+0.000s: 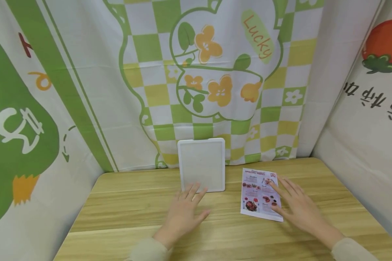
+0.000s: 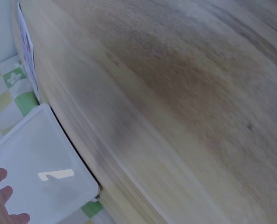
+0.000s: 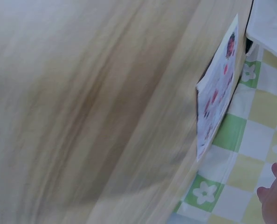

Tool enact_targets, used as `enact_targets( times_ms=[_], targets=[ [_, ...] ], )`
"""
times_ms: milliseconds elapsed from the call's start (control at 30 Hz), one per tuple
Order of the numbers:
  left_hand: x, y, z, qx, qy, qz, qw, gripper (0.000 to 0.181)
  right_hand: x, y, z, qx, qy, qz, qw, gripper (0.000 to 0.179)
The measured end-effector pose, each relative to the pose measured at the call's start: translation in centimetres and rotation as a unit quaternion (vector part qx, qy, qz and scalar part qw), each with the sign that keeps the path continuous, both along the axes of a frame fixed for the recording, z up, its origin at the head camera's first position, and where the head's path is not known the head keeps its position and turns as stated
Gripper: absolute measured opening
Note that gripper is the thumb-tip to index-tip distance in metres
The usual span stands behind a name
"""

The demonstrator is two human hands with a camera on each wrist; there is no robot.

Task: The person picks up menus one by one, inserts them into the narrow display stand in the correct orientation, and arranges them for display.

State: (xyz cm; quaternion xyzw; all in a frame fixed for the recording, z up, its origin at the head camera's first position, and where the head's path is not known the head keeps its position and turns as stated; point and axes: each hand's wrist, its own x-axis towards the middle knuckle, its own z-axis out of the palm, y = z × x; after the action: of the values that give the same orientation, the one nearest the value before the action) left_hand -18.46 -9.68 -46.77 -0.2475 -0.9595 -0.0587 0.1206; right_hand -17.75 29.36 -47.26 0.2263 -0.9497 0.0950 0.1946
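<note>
A white rectangular panel with a raised rim (image 1: 201, 165) stands at the back of the table, propped up near the curtain. My left hand (image 1: 184, 214) is spread in front of it, its fingertips overlapping the panel's lower edge in the head view. To the right lies a printed menu sheet (image 1: 256, 195) with food pictures. My right hand (image 1: 298, 204) has its fingers spread too, the thumb and index finger overlapping the sheet's right edge. Both hands hold nothing. In the left wrist view, fingertips (image 2: 7, 192) show against the panel. The right wrist view has only a few fingertips (image 3: 264, 192) at its edge.
Both things are on a wood-grain table (image 1: 117, 210) with rounded back corners. Behind it hangs a green and yellow checked curtain (image 1: 271, 127) with flower prints. Printed white cloths flank the table, one on the left (image 1: 81, 152) and one on the right (image 1: 372, 145).
</note>
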Motion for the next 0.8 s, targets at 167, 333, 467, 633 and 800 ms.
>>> enact_targets(
  times_ms=[167,333,467,633,800],
  targets=[
    [-0.7,1.1,-0.7,-0.015,0.008,-0.025,0.9996,0.068,0.3,0.8,-0.5,0.005,0.008,0.004,0.9999,0.078],
    [-1.3,2.0,-0.9,-0.016,-0.004,-0.052,0.9985,0.066,0.5,1.4,-0.9,0.001,0.001,0.004,1.0,0.077],
    [-1.8,2.8,-0.9,-0.001,-0.014,-0.079,0.9968,0.063,0.5,1.8,-1.3,-0.011,-0.017,0.004,0.9998,0.074],
    [-2.6,3.7,-1.4,0.01,-0.027,-0.104,0.9942,0.061,0.4,2.1,-1.6,-0.025,-0.04,0.006,0.9989,0.071],
    [-3.3,4.7,-1.7,0.002,-0.025,-0.126,0.9917,0.061,0.2,2.4,-2.0,-0.035,-0.046,0.013,0.9983,0.07]
  ],
)
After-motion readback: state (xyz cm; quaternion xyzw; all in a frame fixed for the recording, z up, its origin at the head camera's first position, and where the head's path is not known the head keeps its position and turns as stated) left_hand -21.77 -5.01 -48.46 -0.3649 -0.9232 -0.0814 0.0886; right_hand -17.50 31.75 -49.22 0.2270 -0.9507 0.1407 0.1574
